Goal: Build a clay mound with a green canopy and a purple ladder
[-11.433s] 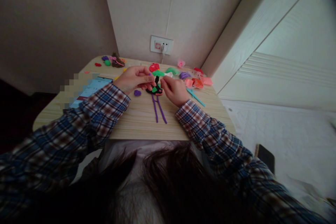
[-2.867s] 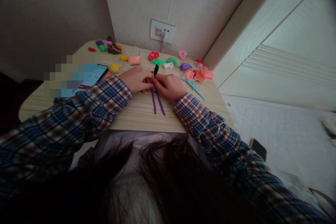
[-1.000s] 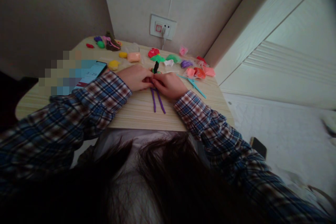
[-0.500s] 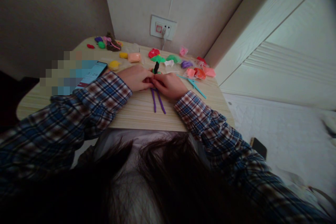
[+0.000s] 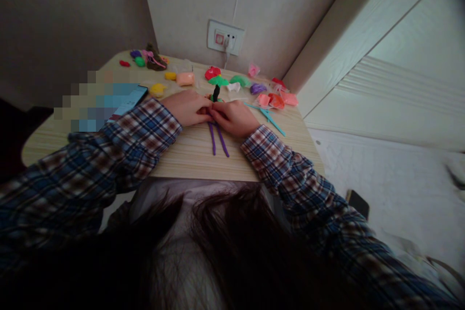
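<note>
Plainly close work in the head camera, the only view. Left hand (image 5: pixel 187 108) and right hand (image 5: pixel 235 117) meet mid-table, fingers narrow and bunched, tips touching or nearly so. Cannot tell whether anything is pinched between them.

Risks, as judged: the upright black clay stem (image 5: pixel 216 93) stands just beyond the fingertips, so a knuckle pushed forward could bend it or tip it over. Two purple clay strips (image 5: pixel 223 142) run out from by the hands toward the near edge; thin as they are, a dragging wrist could stretch or snap one. Too hard a press would likely smear soft clay under the fingers.

Look of the piece: sits near the middle of the wooden table (image 5: pixel 181 160), partly behind the hands. Stem slim, dark, uneven-sided. A bright green lump (image 5: pixel 218 81) shows right at its top; cannot tell whether the two join. Flecks of green near the foot, mostly hidden. Strips deep purple, smooth, rolled, spreading slightly toward the near side; far ends unclear behind the fingers.

Round about: turquoise tool (image 5: pixel 273 122) right of the right hand, bagged coral clay (image 5: pixel 289 99) beyond it, phone (image 5: pixel 129 100) by the left sleeve (image 5: pixel 156 128).
</note>
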A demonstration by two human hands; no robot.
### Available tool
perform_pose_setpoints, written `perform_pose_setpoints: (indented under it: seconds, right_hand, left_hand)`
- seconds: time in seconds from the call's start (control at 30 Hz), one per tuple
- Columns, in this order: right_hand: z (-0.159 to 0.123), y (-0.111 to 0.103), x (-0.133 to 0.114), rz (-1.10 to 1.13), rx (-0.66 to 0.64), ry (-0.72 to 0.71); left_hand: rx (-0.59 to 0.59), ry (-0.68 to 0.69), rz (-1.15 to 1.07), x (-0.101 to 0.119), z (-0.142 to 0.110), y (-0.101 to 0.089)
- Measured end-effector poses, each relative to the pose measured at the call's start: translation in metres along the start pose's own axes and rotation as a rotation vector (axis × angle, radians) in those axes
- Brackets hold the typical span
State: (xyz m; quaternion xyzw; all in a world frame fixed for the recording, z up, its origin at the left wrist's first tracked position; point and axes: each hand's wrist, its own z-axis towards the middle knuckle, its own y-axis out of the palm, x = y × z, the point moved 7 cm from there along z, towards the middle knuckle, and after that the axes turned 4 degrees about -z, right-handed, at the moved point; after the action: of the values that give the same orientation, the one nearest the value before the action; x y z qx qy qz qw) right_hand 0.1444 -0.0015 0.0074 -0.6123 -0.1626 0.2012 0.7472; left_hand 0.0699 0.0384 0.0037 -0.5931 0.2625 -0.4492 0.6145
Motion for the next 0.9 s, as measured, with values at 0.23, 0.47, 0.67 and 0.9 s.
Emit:
perform_pose_setpoints:
  seconds: [0.23, 0.47, 0.67, 0.9]
  right_hand:
    - [0.0003, 0.0000, -0.0005, 0.011, -0.004, -0.008]
    - [0.0004, 0.0003, -0.0013, 0.014, -0.036, 0.005]
    - [0.0001, -0.0001, -0.0027, 0.004, -0.027, -0.014]
    - [0.0001, -0.0001, -0.0002, -0.009, -0.002, 0.018]
  left_hand:
    - [-0.037, -0.010, -0.008, -0.0048, -0.0008, 0.0038]
    - [-0.042, 0.027, -0.011, -0.0089, -0.0009, 0.0075]
    - [-0.052, -0.014, 0.005, -0.0098, -0.0010, 0.0088]
    - [0.043, 0.043, 0.060, -0.0075, -0.0019, 0.0054]
